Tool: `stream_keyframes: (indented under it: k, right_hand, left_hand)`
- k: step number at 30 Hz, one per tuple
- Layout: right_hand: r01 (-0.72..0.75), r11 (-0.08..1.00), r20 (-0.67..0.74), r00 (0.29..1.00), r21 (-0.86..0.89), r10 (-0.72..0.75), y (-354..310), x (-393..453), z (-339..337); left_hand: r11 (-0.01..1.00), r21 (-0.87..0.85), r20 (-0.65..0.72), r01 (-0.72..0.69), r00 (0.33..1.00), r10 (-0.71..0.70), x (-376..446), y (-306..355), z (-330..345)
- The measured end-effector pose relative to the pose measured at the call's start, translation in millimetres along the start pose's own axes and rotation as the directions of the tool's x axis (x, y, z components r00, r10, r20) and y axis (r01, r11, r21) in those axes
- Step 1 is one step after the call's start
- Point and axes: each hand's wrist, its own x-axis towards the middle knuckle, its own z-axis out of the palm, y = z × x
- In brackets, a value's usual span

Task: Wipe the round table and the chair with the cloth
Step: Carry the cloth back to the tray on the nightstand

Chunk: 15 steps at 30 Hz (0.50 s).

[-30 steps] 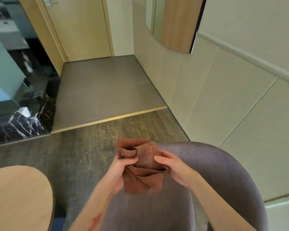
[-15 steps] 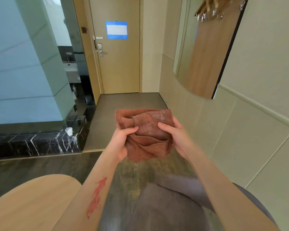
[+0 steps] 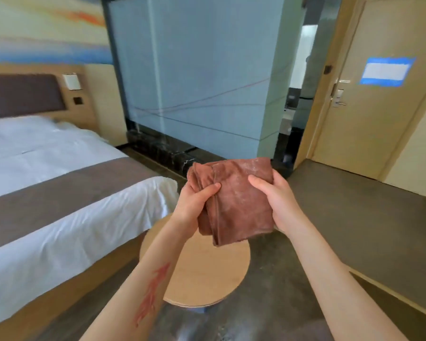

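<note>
Person is standing over the round desk (image 3: 207,271), both hands up in front of the chest holding the brown cloth (image 3: 236,200) in the air, above the desk's far edge and clear of the top. Left hand (image 3: 194,205) has thumb and fingers curled round the bunched left edge; right hand (image 3: 276,203) grips the right side, thumb across the front face, fingers hidden behind. Cloth looks folded into a rough pad, a few layers hanging loose at the bottom. My read: this is the prep step, squaring up the cloth; no wiping contact with the desk yet. Next move probably calls for lowering the pad flat onto the wooden top, one hand pressing, and sweeping across it out to the rim. Loose bottom layers could unfold on the way down, so worth tucking them first. The chair isn't in view here. Bed (image 3: 59,183) sits just beside the desk on the left. No containers visible anywhere, so nothing to report on contents.
</note>
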Motion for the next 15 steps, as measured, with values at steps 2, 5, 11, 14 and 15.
stream_keyframes:
  k: [2, 5, 11, 14, 15]
  right_hand:
    - [-0.032, 0.999, 0.089, 0.996, 0.011, 0.031, 7, 3, 59]
    - [-0.042, 0.999, 0.238, 0.970, -0.001, 0.041, 13, 3, 157]
    - [-0.040, 0.999, 0.502, 0.865, 0.030, 0.020, 32, -20, 381]
    - [-0.095, 0.993, 0.589, 0.808, 0.075, 0.033, 47, -44, 503]
    - [-0.107, 0.991, 0.620, 0.784, 0.078, 0.036, 52, -53, 540]
  left_hand:
    - [0.999, 0.038, -0.142, -0.023, 0.989, 0.028, -13, 22, -53]
    - [0.995, 0.070, -0.309, -0.064, 0.948, 0.082, -36, 56, -139]
    - [0.974, 0.145, -0.526, -0.175, 0.820, 0.226, -100, 130, -330]
    - [0.955, 0.214, -0.606, -0.205, 0.739, 0.295, -137, 171, -430]
    - [0.951, 0.231, -0.647, -0.203, 0.698, 0.306, -152, 183, -460]
